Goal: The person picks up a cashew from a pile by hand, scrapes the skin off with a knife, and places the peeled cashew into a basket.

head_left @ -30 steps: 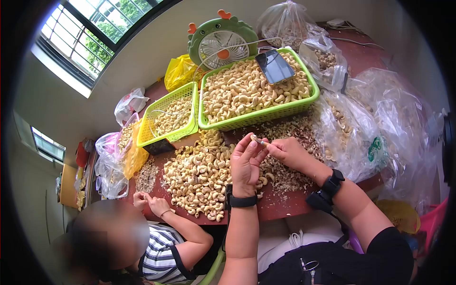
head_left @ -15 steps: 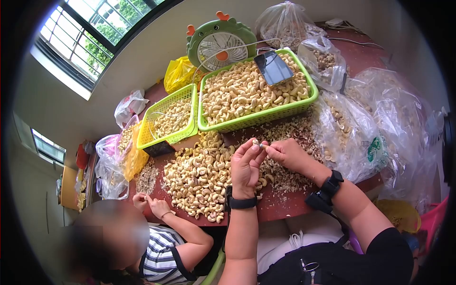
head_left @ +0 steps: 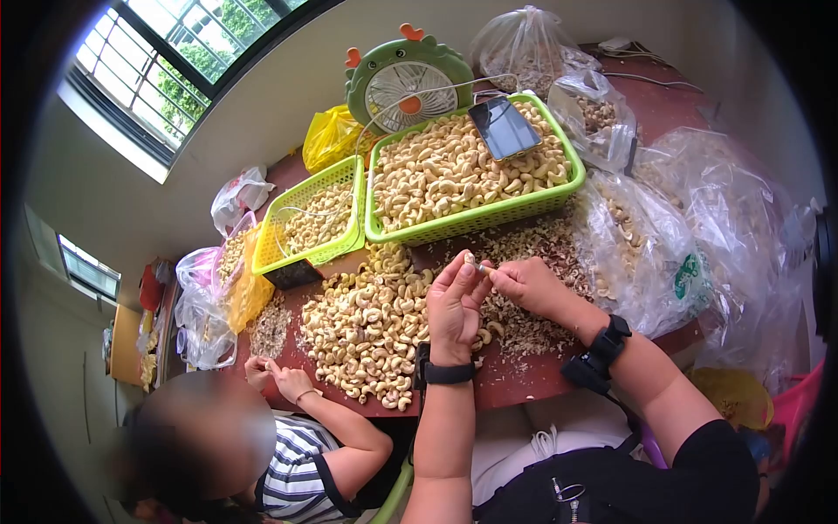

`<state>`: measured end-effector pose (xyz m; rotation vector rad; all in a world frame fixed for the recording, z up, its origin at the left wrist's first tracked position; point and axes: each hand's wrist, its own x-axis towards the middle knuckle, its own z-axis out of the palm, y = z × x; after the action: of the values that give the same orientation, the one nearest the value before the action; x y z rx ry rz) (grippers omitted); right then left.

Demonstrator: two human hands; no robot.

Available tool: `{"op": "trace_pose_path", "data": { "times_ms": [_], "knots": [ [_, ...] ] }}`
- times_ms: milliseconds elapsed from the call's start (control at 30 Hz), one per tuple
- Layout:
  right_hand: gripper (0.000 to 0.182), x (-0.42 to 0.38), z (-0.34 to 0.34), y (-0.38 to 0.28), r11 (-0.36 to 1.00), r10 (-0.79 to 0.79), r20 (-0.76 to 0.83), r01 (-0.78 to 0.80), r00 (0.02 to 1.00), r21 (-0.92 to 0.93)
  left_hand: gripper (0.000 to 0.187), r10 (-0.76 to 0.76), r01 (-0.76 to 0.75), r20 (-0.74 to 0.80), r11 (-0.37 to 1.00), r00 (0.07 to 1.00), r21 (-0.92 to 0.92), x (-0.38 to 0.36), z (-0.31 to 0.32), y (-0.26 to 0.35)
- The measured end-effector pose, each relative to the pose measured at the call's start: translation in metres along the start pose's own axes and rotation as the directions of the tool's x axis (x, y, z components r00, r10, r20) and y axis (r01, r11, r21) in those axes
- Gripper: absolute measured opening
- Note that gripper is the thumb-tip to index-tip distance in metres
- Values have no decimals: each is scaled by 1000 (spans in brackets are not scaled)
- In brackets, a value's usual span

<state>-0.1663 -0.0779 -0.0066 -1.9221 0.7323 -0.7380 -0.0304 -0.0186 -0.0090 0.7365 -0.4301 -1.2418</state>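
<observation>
My left hand point(head_left: 452, 310) is raised over the front of the table, palm up, pinching a cashew point(head_left: 469, 258) between thumb and fingertips. Close against it, my right hand point(head_left: 529, 288) grips a small knife-like tool point(head_left: 484, 269) whose tip points at the nut; most of it is hidden by my fingers. A heap of cashews point(head_left: 362, 323) spreads on the table left of my left hand. Skin scraps point(head_left: 541, 327) lie scattered beneath and behind my right hand.
Behind stand a large green basket point(head_left: 410, 234) of cashews with a phone point(head_left: 504, 127) on it, a smaller basket point(head_left: 358, 205) and a fan point(head_left: 408, 92). Plastic bags point(head_left: 650, 253) crowd the right. At left, another person's hands point(head_left: 284, 380) work near the table edge.
Both hands stay close together at nearly the same spot, with the cashew and tool still held. The view has shifted very slightly; the other person's head has moved a little.
</observation>
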Motion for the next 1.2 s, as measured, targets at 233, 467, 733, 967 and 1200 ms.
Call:
{"op": "trace_pose_path", "data": {
  "times_ms": [233, 467, 733, 967, 1200],
  "knots": [
    [39, 0, -1, 2, 1000, -1, -11, 1, 1000, -23, 23, -7, 6, 25, 1000, 1000, 16, 0, -2, 0],
    [38, 0, -1, 2, 1000, 9, -10, -9, 1000, -22, 23, 10, -10, -2, 1000, 1000, 23, -1, 0, 1],
    [38, -1, -2, 0, 1000, 21, -23, -21, 1000, -1, 23, 20, -19, -7, 998, 1000, 59, -1, -1, -2],
    [39, 0, 1, 4, 1000, 25, 0, -25, 1000, -7, 24, 11, -10, -39, 999, 999, 31, -1, 0, -1],
    [39, 0, 0, 5, 1000, 20, -14, -20, 1000, -20, 24, 17, -16, -29, 999, 999, 42, 1, -2, -3]
  ]
}}
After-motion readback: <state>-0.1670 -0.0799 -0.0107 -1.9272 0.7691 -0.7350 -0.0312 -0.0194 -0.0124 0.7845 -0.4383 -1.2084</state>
